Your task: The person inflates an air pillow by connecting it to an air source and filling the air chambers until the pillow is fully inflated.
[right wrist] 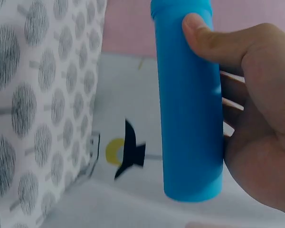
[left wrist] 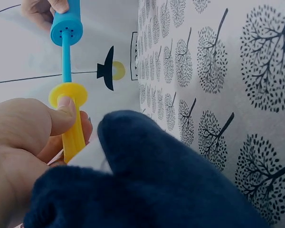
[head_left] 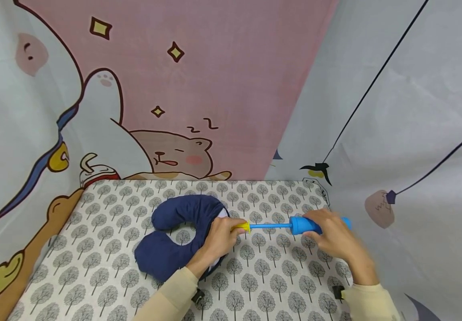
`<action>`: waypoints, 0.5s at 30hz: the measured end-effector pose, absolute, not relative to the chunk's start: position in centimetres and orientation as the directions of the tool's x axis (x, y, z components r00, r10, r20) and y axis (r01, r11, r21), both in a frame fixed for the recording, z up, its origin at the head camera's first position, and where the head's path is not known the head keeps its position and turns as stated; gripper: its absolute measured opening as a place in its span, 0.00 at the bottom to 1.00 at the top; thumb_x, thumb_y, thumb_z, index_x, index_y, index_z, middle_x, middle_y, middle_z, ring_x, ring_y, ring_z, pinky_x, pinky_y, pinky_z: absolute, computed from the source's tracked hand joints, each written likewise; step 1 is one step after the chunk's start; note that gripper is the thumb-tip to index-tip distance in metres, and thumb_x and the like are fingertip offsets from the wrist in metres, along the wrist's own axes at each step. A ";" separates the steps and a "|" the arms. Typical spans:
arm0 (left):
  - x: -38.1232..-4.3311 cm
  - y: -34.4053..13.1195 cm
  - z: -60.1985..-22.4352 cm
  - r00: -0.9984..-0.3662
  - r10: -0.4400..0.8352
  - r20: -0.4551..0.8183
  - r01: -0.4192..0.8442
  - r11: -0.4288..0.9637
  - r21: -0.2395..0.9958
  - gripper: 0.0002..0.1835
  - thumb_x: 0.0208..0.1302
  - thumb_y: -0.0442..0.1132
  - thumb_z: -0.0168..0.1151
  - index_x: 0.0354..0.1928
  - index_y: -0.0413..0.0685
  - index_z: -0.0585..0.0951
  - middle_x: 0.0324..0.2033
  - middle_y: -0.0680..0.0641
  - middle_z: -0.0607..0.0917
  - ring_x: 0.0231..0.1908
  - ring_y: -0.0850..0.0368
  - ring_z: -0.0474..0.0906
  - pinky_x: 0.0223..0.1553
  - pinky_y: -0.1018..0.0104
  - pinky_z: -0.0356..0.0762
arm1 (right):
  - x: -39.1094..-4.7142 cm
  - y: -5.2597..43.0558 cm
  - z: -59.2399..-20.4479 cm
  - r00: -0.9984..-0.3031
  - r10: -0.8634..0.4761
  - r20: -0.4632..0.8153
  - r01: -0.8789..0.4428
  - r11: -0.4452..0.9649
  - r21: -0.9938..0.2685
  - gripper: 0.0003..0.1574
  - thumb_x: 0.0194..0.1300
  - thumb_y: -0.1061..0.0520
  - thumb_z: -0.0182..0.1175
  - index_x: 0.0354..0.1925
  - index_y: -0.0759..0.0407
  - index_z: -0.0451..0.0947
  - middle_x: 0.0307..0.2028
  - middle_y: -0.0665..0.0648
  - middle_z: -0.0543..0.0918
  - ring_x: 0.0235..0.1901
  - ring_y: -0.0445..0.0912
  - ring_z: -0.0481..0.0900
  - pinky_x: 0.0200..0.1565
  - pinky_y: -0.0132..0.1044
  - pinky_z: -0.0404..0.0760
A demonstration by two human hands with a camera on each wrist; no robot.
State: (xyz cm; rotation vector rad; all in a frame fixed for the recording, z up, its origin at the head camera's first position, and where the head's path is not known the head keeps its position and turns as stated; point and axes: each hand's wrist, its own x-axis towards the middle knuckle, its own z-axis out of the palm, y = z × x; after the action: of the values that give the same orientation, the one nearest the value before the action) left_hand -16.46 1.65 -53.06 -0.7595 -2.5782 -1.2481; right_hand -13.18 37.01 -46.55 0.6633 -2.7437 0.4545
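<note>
A hand air pump spans both hands: a blue barrel (right wrist: 190, 118), a thin blue rod (head_left: 271, 226) drawn out of it, and a yellow end piece (left wrist: 73, 137) with a round flange. My left hand (head_left: 220, 236) pinches the yellow piece, thumb just below the flange in the left wrist view. Around the barrel curl the fingers of my right hand (head_left: 331, 234), with the thumb along its side. A navy U-shaped neck pillow (head_left: 186, 207) lies under my left hand and forearm. White material (left wrist: 92, 154) shows at its outer edge, close to the yellow piece, whose far tip is hidden.
The table cover (head_left: 106, 249) is white with printed grey trees. A cartoon-printed cloth (head_left: 231, 89) hangs behind the table, and pale printed fabric (head_left: 415, 111) rises along the right side.
</note>
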 end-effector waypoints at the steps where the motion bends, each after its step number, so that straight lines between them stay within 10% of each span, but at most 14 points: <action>1: -16.5 1.7 -53.1 -0.853 0.365 0.373 0.519 0.518 0.679 0.14 0.74 0.35 0.75 0.58 0.46 0.95 0.46 0.44 0.98 0.29 0.64 0.86 0.33 0.74 0.79 | -13.3 36.6 -46.6 -0.841 -0.408 0.355 -0.499 0.839 -0.216 0.32 0.62 0.59 0.84 0.62 0.67 0.88 0.56 0.66 0.94 0.55 0.65 0.90 0.58 0.66 0.87; 15: -16.3 1.9 -53.1 -0.853 0.354 0.384 0.521 0.521 0.676 0.14 0.74 0.35 0.75 0.58 0.45 0.95 0.47 0.43 0.98 0.39 0.51 0.96 0.36 0.71 0.85 | -14.1 30.8 -48.2 -0.774 -0.489 0.402 -0.582 0.800 -0.147 0.30 0.60 0.56 0.86 0.56 0.67 0.90 0.51 0.64 0.95 0.52 0.59 0.91 0.56 0.61 0.89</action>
State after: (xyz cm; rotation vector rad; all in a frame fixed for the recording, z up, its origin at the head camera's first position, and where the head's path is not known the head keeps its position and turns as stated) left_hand -16.29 1.89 -53.12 -0.7461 -2.5621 -1.2394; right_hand -14.14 30.84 -48.21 0.8138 -2.6428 0.3758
